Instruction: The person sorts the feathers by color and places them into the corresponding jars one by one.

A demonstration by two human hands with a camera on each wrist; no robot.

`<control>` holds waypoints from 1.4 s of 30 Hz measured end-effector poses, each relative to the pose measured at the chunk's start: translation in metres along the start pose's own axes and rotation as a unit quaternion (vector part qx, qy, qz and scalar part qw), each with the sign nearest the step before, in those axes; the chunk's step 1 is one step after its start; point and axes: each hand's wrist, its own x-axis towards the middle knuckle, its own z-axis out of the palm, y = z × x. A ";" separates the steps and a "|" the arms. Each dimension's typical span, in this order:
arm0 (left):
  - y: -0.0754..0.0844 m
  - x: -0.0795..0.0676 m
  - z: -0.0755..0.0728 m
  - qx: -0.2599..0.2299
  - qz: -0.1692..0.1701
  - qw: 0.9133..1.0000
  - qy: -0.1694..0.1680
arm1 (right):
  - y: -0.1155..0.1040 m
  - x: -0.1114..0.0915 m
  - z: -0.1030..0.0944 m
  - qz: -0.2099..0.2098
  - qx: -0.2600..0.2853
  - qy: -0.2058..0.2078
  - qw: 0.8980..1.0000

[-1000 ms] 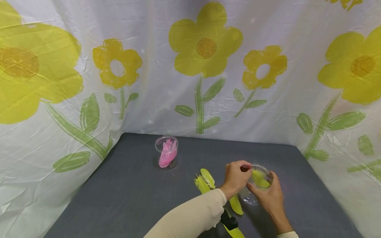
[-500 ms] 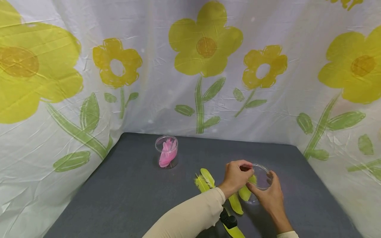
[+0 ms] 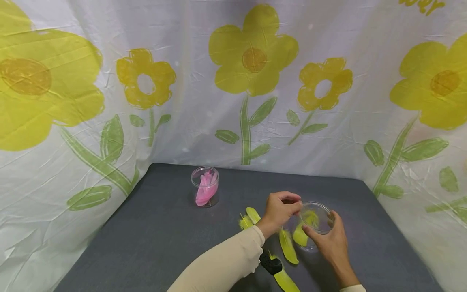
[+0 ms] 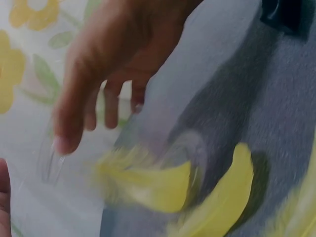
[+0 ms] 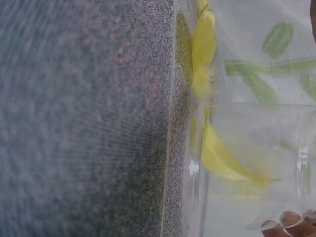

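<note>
My right hand grips a clear plastic jar near its rim, thumb on the near side and fingers round the far side. Inside the jar a yellow feather leans with its broad end at the bottom; its bare quill shows free of fingers in the right wrist view. Just left of the rim is my left hand, fingers loosely bent, index and thumb close together. Below that hand a yellow feather lies on the dark table, and another feather is nearer the front.
Two more yellow feathers, one the rounded feather, lie left of my left wrist. A second clear jar holding pink feathers stands at the back left. Behind the table hangs a flower-printed white curtain.
The yellow feather has gone from the jar's mouth down into the jar. My left hand has let it go and drawn back to the left; my right hand stays on the jar.
</note>
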 end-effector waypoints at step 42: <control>-0.042 -0.014 -0.157 -0.057 -0.177 0.979 0.083 | 0.000 -0.002 -0.002 0.017 0.007 -0.023 1.000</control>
